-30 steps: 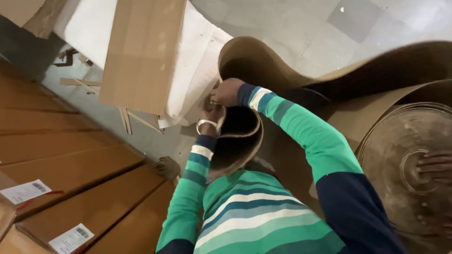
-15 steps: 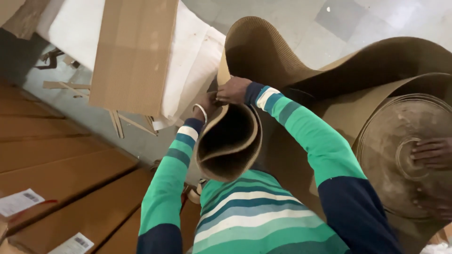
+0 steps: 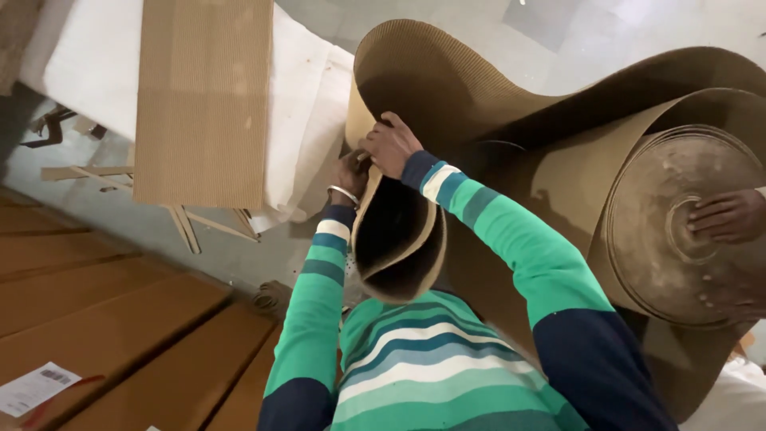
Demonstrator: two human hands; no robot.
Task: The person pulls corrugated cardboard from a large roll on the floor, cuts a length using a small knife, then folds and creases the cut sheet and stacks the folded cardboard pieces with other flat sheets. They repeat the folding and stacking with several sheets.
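Plainly, the risk sits where both hands meet on the curled free end of the long brown corrugated cardboard sheet (image 3: 399,239), which loops in front of the person's striped green chest and runs back to the big brown cardboard roll (image 3: 678,231) at the right. The right hand (image 3: 391,145) has its fingers closed over the top edge of the loop; the left hand (image 3: 349,177), wearing a metal bangle, is pressed to the edge from behind, and whether its fingers pinch the sheet I cannot tell. The springy sheet could slip from that small grip and uncurl, or crease where it bends tightly. Another person's hand (image 3: 728,217) rests on the roll's end, and a turn there might tug the sheet away. Compared with half a second ago, the loop looks a little tighter and hangs lower, and the flat cardboard panel (image 3: 203,100) over the white padding (image 3: 307,120) sits further right in view.
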